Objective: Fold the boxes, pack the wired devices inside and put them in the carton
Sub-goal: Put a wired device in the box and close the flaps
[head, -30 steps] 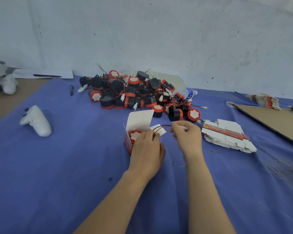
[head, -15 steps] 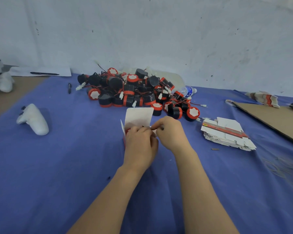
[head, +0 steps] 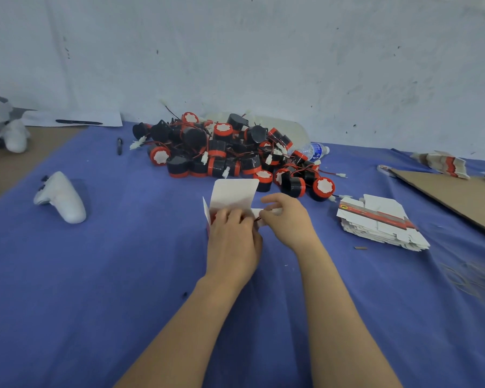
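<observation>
Fingers (head: 226, 217) of the left hand (head: 231, 242) curl over the mouth of the small box (head: 233, 191) and grip it, covering the wired device inside. The right hand (head: 289, 219) has closed in against it, thumb and fingertips pinching the wire (head: 257, 219), of which only a short dark bit shows between the two hands. A second ago that hand was holding the wire out to the right in a wide loop and the device's red top was in plain sight; now the loop is gone, so the lead looks nearly tucked in, with the upright lid flap not yet closed. The box stands on the blue cloth (head: 95, 275) just before the pile of devices (head: 224, 152). A stack of flat boxes (head: 381, 222) lies to the right, and beyond it a brown cardboard sheet (head: 459, 197), probably the carton's flap. A white controller (head: 63, 200), a pen (head: 119, 142) and a water bottle (head: 311, 149) lie well clear. Only the springy wire seems likely to hinder closing.
</observation>
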Action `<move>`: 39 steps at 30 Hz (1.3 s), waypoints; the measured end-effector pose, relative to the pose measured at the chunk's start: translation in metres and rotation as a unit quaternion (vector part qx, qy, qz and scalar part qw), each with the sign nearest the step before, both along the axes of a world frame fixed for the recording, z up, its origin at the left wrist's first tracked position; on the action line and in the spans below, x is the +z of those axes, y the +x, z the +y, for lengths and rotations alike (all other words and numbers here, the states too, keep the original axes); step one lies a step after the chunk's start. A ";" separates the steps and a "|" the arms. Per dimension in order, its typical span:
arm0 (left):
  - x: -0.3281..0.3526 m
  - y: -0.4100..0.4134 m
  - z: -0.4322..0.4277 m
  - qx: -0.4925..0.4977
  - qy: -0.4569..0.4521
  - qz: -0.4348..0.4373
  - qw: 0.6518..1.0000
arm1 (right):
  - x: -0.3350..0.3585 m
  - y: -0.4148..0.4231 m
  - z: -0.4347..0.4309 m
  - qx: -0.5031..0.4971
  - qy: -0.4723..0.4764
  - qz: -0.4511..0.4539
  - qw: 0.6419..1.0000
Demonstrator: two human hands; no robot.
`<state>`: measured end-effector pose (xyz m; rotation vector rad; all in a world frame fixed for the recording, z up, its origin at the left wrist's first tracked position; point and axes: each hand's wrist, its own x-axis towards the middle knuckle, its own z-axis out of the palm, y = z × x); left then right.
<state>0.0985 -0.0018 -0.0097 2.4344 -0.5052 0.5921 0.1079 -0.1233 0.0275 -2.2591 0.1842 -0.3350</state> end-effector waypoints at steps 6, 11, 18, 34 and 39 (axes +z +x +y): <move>-0.002 0.001 -0.002 0.022 0.021 0.012 0.999 | -0.008 0.000 0.002 -0.101 0.161 -0.067 0.979; -0.001 0.001 -0.001 -0.003 0.015 -0.003 1.000 | -0.011 0.003 0.015 -0.101 0.137 -0.134 0.976; -0.002 -0.002 -0.005 0.030 0.045 0.019 0.998 | -0.015 0.012 0.025 -0.050 -0.005 -0.117 0.992; 0.002 0.003 0.003 -0.005 0.030 0.015 0.999 | -0.001 0.029 0.027 -0.086 0.154 0.151 0.973; -0.003 0.002 0.001 0.002 0.025 0.009 1.000 | 0.001 0.032 0.028 -0.082 0.075 0.184 0.977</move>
